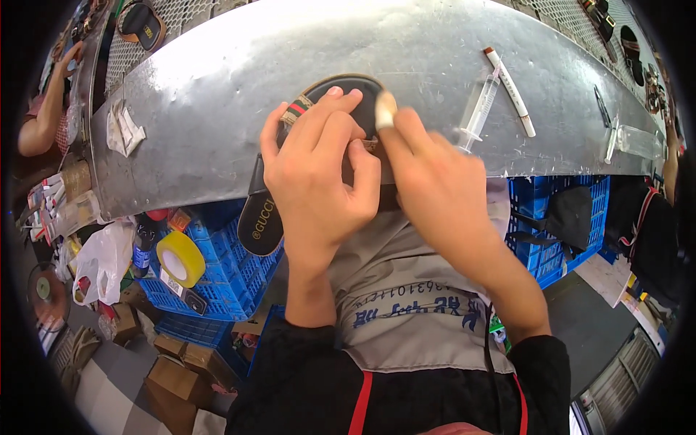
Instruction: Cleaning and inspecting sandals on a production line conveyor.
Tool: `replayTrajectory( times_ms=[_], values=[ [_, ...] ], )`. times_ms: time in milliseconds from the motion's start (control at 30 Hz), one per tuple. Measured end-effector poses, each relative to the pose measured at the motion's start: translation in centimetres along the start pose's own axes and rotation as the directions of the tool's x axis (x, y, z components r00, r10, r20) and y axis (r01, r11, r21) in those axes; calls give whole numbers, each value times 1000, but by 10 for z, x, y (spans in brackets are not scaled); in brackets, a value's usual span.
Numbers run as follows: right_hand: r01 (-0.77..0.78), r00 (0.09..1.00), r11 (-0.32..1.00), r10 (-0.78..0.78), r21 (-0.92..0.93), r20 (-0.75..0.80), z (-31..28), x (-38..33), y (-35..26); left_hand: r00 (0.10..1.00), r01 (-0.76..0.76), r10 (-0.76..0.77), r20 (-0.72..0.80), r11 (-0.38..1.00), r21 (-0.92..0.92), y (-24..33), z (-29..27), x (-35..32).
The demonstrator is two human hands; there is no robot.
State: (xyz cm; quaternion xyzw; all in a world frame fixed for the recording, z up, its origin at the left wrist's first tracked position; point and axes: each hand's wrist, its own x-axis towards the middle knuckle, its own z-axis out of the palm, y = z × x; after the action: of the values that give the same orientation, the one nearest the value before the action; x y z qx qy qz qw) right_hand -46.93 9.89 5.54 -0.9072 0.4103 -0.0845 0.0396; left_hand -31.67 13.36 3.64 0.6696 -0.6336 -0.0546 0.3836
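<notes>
Sandal (366,92) sits tight in left hand (319,170); right hand (438,170), grip hard to tell, seems to rub it; next rub needs steady holding.

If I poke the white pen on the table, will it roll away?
Probably: the white pen looks rounded, and the metal table looks flat. The syringe close beside it might block it leftward. The pen's slim, so it's likely light.
</notes>
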Motion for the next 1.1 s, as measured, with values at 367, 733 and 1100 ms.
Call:
replayTrajectory(
  times_ms=[367, 733, 1100],
  values=[
    [4, 1000, 995, -2, 98, -16, -1, 12, 8, 999, -13, 13, 30, 1000, -8, 2, -2, 3],
    [23, 998, 993, -16, 112, -61, 3, 9, 17, 999, 25, -25, 25, 1000, -18, 2, -2, 0],
    [42, 999, 998, -41, 47, -18, 5, 18, 2, 1000, -2, 2, 0, 999, 32, 0, -3, 0]
  ],
)
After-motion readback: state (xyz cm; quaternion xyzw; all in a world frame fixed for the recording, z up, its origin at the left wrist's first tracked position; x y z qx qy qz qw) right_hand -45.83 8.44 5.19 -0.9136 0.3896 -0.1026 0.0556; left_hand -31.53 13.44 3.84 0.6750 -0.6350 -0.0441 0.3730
